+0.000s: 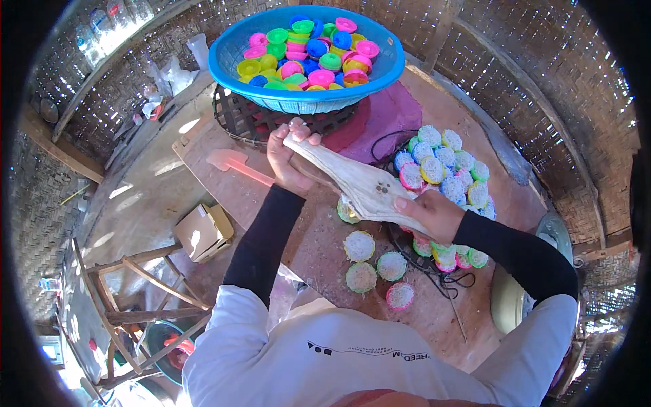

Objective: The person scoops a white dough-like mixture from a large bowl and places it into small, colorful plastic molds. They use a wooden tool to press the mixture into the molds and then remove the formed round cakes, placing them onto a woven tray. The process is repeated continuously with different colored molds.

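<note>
A long pale cloth (352, 176) with a few dark spots is stretched between my two hands, above the table. My left hand (288, 161) is closed round its far left end, fingers curled up. My right hand (434, 214) pinches the wider near end, thumb on top. Beyond the right hand stands a cluster of small coloured cups (434, 166) topped with white shreds. Several more topped cups (359, 245) sit apart on the table below the cloth. A pink spatula (237, 165) lies beside my left wrist.
At the far side, a blue plastic basket (305, 96) full of bright empty cups rests on a dark woven crate (247, 115). A black cord (434, 278) trails near the cups. A large basin (508, 298) stands right, a cardboard box (203, 233) and wooden frame (156, 315) left.
</note>
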A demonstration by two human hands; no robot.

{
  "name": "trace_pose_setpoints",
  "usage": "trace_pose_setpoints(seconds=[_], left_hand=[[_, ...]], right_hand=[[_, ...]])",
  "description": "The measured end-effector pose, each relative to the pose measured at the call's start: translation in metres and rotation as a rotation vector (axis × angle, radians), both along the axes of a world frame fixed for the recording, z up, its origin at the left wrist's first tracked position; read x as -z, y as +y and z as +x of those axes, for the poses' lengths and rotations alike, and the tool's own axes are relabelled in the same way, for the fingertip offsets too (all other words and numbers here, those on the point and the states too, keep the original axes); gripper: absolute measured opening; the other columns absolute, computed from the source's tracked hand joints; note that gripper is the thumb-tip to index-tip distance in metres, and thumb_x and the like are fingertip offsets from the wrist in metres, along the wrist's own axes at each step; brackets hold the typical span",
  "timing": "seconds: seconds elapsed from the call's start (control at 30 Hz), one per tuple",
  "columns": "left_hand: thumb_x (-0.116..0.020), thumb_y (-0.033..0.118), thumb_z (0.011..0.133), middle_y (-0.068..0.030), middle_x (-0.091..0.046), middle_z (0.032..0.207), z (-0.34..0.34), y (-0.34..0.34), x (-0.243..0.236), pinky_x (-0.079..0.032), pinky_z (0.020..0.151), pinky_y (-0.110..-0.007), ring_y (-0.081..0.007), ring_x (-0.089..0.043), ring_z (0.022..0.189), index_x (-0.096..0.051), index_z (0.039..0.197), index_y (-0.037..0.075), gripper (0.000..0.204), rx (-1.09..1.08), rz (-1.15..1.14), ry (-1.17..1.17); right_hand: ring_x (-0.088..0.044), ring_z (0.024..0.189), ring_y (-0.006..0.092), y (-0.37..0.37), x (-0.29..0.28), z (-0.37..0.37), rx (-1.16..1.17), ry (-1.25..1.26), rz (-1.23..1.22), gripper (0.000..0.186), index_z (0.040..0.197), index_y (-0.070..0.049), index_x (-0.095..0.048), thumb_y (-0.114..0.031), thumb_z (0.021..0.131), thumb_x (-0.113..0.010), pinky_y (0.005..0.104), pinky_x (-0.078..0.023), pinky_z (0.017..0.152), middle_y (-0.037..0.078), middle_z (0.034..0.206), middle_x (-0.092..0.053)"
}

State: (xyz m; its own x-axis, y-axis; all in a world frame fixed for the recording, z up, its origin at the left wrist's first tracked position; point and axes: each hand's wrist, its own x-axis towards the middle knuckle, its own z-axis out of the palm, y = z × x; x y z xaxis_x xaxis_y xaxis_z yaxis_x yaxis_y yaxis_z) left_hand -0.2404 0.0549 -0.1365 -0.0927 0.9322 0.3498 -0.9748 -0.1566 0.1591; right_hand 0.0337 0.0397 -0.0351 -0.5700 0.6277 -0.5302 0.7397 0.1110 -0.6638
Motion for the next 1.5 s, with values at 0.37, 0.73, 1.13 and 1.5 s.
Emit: trace_pose_setpoints(seconds=[0.37,0.73,1.13,1.5], left_hand=[[-0.047,0.035,0.088,0.0031,-0.054,0.076,0.005,-0.007,-0.044,-0.042,0.07,-0.033,-0.0165,-0.052,0.079,-0.054,0.109,0.009,0.034,0.028,0.044,0.08],[-0.046,0.025,0.093,-0.0049,-0.056,0.113,0.059,-0.043,-0.006,-0.041,0.088,-0.03,-0.0139,-0.051,0.103,-0.053,0.115,-0.001,0.035,-0.052,-0.18,1.33],[-0.054,0.015,0.081,-0.0037,-0.049,0.121,0.048,-0.045,0.014,-0.03,0.088,-0.04,-0.0233,-0.041,0.112,-0.065,0.106,0.015,0.028,-0.527,0.377,2.422],[-0.06,0.022,0.075,-0.0004,-0.052,0.109,0.053,-0.041,-0.019,-0.033,0.086,-0.041,-0.0208,-0.044,0.106,-0.064,0.096,0.011,0.024,-0.847,0.739,2.62]], right_hand=[[-0.052,0.046,0.0128,-0.003,0.017,0.013,0.048,0.191,0.124,0.065,0.068,0.001,-0.061,-0.059,0.086,-0.048,0.0295,-0.041,0.045,0.004,0.051,-0.053],[-0.051,0.047,0.0088,-0.012,0.024,0.027,0.121,0.371,0.197,0.055,0.07,0.0,-0.062,-0.051,0.088,-0.051,0.0265,-0.039,0.043,0.002,0.053,-0.054],[-0.047,0.044,0.0163,0.011,0.035,0.048,0.252,0.345,0.443,0.066,0.06,0.003,-0.061,-0.057,0.085,-0.05,0.0372,-0.036,0.045,0.009,0.045,-0.049],[-0.043,0.042,0.0144,0.011,0.019,0.051,0.262,0.371,0.468,0.067,0.06,0.003,-0.061,-0.058,0.085,-0.05,0.0363,-0.033,0.044,0.007,0.044,-0.045]])
